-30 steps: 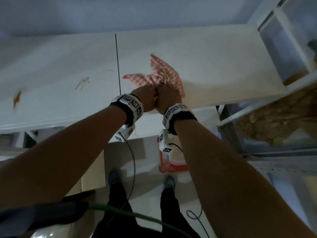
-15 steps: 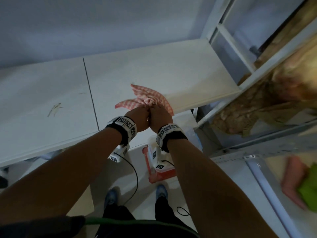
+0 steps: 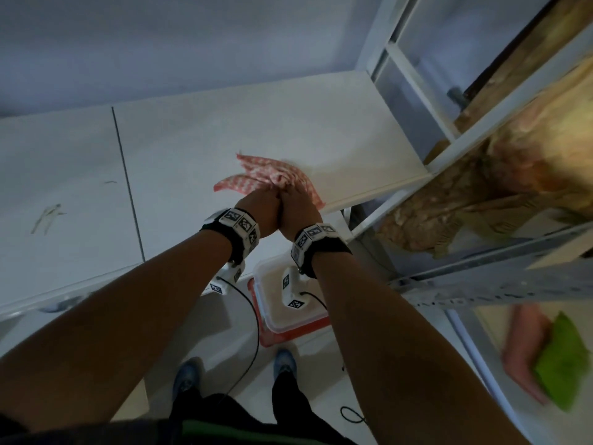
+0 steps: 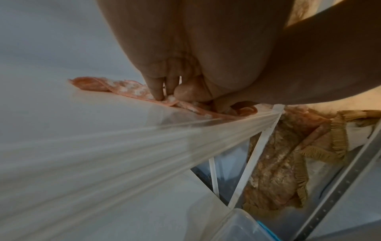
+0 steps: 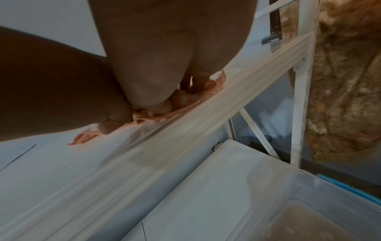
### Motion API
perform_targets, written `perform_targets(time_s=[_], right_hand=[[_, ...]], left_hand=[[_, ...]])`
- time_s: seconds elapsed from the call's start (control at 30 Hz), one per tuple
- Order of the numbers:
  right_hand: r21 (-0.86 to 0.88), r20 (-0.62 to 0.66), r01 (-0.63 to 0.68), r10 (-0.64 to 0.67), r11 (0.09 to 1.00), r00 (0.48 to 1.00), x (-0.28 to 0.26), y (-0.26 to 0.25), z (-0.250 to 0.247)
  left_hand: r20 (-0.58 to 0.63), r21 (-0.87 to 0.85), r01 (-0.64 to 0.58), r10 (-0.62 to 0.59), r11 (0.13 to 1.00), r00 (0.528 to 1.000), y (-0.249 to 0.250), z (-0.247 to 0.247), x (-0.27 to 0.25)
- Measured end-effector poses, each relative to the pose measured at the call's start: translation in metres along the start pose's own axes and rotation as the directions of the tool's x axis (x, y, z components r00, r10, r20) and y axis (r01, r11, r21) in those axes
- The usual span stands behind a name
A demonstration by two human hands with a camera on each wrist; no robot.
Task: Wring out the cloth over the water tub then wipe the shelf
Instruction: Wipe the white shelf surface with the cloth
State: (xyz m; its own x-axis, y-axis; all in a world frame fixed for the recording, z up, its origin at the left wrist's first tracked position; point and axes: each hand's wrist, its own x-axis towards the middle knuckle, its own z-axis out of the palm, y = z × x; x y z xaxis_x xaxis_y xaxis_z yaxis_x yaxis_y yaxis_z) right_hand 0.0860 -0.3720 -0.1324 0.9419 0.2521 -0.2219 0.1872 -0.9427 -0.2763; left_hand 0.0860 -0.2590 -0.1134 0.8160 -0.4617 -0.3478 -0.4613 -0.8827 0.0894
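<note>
A red-and-white checked cloth point(image 3: 272, 175) lies bunched on the white shelf point(image 3: 192, 149), near its front right edge. My left hand point(image 3: 260, 207) and right hand point(image 3: 300, 207) sit side by side on it, knuckles touching. In the left wrist view the left hand point(image 4: 164, 96) has its fingertips bent down into the cloth point(image 4: 128, 89), thumb close beside them. In the right wrist view the right hand point(image 5: 179, 96) curls over a fold of the cloth point(image 5: 206, 96). The water tub point(image 3: 272, 303), clear with a red rim and murky water, stands on the floor below my wrists.
A yellowish smear point(image 3: 48, 216) and a small mark point(image 3: 110, 182) show on the shelf's left half. A metal rack holds beige fringed fabric point(image 3: 481, 203) at the right. Green and pink cloths point(image 3: 561, 364) lie lower right. My feet and a cable are by the tub.
Both hands have slid the cloth to the right along the shelf, close to its front right corner. My head has turned right, bringing the rack into view.
</note>
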Motion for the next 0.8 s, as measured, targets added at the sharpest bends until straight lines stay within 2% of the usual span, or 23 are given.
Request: perform_targets(time_s=[0.17, 0.33, 0.5, 0.67, 0.8], right_hand=[[0.034, 0.029, -0.020, 0.019, 0.999, 0.999, 0.004, 0.008, 0.001], [-0.094, 0.105, 0.004, 0.006, 0.996, 0.994, 0.011, 0.010, 0.023], [-0.240, 0.160, 0.036, 0.003, 0.970, 0.987, 0.012, -0.005, 0.022], [-0.313, 0.212, 0.074, -0.006, 0.947, 0.977, 0.017, -0.039, 0.031], [-0.339, 0.266, 0.175, -0.085, 0.924, 0.960, 0.023, -0.089, 0.047]], left_hand=[[-0.079, -0.057, 0.050, -0.054, 0.997, 0.995, 0.004, 0.004, -0.001], [-0.074, -0.080, 0.065, -0.071, 0.995, 0.995, 0.009, 0.001, -0.015], [-0.040, -0.091, 0.079, -0.083, 0.993, 0.996, 0.002, 0.000, -0.031], [-0.028, -0.123, 0.111, -0.115, 0.986, 0.993, -0.019, 0.004, -0.059], [-0.037, -0.211, 0.255, -0.269, 0.944, 0.963, -0.054, 0.011, -0.098]])
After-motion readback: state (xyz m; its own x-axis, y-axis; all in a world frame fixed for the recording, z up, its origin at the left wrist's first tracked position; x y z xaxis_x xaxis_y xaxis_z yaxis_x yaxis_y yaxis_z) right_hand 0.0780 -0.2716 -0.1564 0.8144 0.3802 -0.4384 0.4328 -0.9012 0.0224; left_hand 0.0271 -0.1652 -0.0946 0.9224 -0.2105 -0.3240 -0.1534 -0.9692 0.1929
